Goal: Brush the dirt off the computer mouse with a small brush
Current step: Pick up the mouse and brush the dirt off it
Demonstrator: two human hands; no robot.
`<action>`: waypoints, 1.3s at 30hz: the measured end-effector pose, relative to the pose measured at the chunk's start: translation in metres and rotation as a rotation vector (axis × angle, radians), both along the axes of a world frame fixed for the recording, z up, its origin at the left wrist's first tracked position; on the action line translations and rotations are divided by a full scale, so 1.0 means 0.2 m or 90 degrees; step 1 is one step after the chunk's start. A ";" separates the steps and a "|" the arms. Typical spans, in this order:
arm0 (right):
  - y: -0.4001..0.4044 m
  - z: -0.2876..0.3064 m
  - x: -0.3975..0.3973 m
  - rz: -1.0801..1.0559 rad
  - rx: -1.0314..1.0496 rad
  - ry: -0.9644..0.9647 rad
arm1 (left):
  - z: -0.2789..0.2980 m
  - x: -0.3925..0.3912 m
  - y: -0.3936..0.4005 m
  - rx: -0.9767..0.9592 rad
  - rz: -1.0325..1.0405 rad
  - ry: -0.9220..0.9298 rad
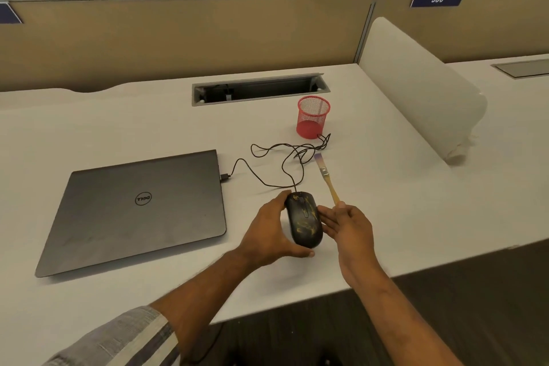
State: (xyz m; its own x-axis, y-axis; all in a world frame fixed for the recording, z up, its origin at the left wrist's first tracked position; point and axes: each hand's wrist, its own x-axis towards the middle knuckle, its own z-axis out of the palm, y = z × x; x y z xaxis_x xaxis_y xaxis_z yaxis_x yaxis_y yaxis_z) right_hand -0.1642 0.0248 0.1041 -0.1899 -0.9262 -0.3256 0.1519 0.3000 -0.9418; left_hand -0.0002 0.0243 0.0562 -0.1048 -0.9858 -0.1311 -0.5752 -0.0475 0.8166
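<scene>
A black wired computer mouse (304, 218) with yellowish dirt smears on its top lies on the white desk near the front edge. My left hand (269, 229) cups its left side and rear, thumb at the back. My right hand (349, 229) rests against the mouse's right side with fingers stretched out. A small brush (326, 177) with a wooden handle and pale bristles lies on the desk just beyond my right hand; its handle end touches or is hidden by my fingers, and I cannot tell whether they hold it.
The mouse cable (276, 163) loops across the desk to a shut grey laptop (136, 211) on the left. A red mesh pen cup (312, 117) stands behind the brush. A cable slot (258, 89) opens at the back. A white rounded divider (421, 89) bounds the right.
</scene>
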 end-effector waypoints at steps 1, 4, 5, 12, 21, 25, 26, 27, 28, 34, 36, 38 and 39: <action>0.01 0.01 0.00 0.002 0.000 -0.002 | 0.01 0.00 0.01 0.001 0.000 0.008; 0.02 0.02 -0.03 0.017 -0.005 -0.002 | 0.02 -0.03 0.04 -0.003 0.007 0.039; 0.02 0.02 -0.04 0.025 -0.007 -0.001 | 0.03 -0.04 0.05 -0.006 0.012 0.048; 0.04 0.05 -0.20 0.088 -0.016 0.002 | 0.08 -0.20 0.13 0.017 0.055 0.125; 0.07 0.05 -0.40 0.161 -0.038 0.026 | 0.12 -0.40 0.25 0.069 0.086 0.254; 0.11 0.04 -0.49 0.186 -0.050 0.026 | 0.12 -0.46 0.30 0.067 0.099 0.287; 0.12 0.04 -0.51 0.193 -0.051 0.025 | 0.12 -0.48 0.32 0.063 0.103 0.297; 0.13 0.05 -0.53 0.199 -0.052 0.022 | 0.12 -0.49 0.34 0.061 0.110 0.308; 0.14 0.05 -0.55 0.203 -0.055 0.018 | 0.12 -0.51 0.36 0.058 0.119 0.318; 0.17 0.12 -0.71 0.156 -0.117 0.015 | 0.11 -0.57 0.49 0.058 0.146 0.342; 0.17 0.16 -0.76 0.135 -0.152 0.004 | 0.11 -0.57 0.54 0.065 0.149 0.348; 0.18 0.20 -0.79 0.118 -0.183 -0.008 | 0.11 -0.56 0.57 0.071 0.154 0.356; 0.19 0.21 -0.80 0.111 -0.193 -0.009 | 0.11 -0.56 0.59 0.075 0.155 0.357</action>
